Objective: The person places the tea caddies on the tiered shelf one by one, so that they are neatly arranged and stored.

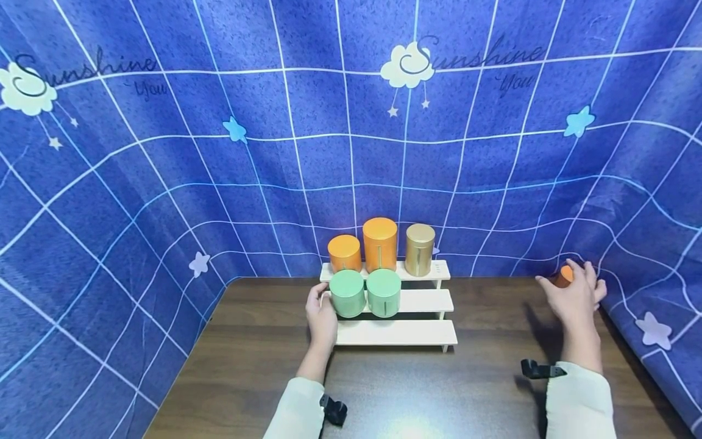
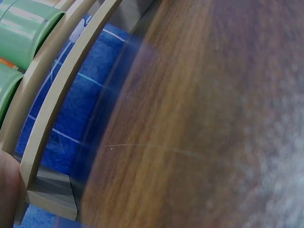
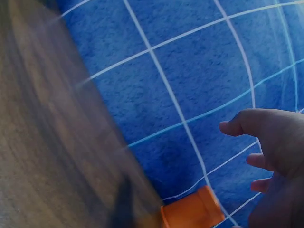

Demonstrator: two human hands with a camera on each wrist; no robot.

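Observation:
My left hand (image 1: 322, 314) holds the left end of a white three-step display rack (image 1: 395, 332); its thumb (image 2: 8, 183) shows against a step's edge in the left wrist view. Beside that hand, two green canisters (image 1: 347, 294) (image 1: 384, 294) stand side by side on the middle step. On the top step are a short orange canister (image 1: 344, 253), a taller orange canister (image 1: 379, 244) and a gold canister (image 1: 420, 250). Far to the right, my right hand (image 1: 576, 299) hovers with fingers spread beside a small orange canister (image 3: 192, 209), apart from it in the right wrist view.
A brown wooden table (image 1: 493, 341) carries everything. Behind it and along both sides hangs a blue gridded cloth (image 1: 351, 164), close to the rack's back and the right-hand canister. Black straps (image 1: 540, 369) sit at both wrists.

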